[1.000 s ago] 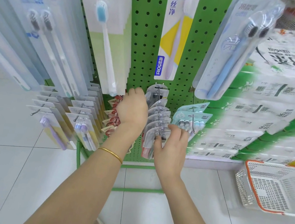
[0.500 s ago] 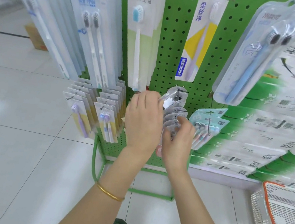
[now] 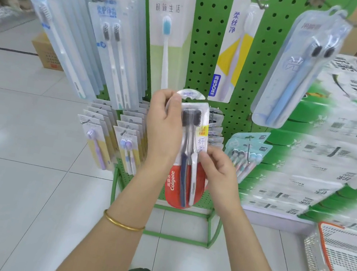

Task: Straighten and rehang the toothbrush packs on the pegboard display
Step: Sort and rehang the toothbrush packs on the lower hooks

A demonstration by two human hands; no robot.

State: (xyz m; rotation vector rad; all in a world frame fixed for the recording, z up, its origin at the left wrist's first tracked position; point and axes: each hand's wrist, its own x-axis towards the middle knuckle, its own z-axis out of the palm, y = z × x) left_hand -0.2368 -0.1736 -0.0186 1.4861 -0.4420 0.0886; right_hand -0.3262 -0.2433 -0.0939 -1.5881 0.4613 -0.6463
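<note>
A red-and-clear Colgate toothbrush pack (image 3: 188,160) with two dark brushes is held upright in front of the green pegboard (image 3: 204,52). My left hand (image 3: 163,125) grips its upper left edge, thumb near the hang tab. My right hand (image 3: 217,177) pinches its right edge at mid-height. Behind the pack, a row of matching packs (image 3: 215,127) hangs on a lower peg. Other toothbrush packs hang above: a white one (image 3: 165,38), a yellow-and-white one (image 3: 234,50) and a blue twin pack (image 3: 299,70).
Small packs hang in rows at lower left (image 3: 101,136) and a teal multi-brush pack (image 3: 246,156) at lower right. Stacked tissue cartons (image 3: 335,150) stand to the right. A white basket with orange rim (image 3: 341,257) sits on the tiled floor. A cardboard box (image 3: 44,53) lies far left.
The Colgate pack has come off its peg and up in front of the board, held in both hands. The view has pulled back and tilted upward.
</note>
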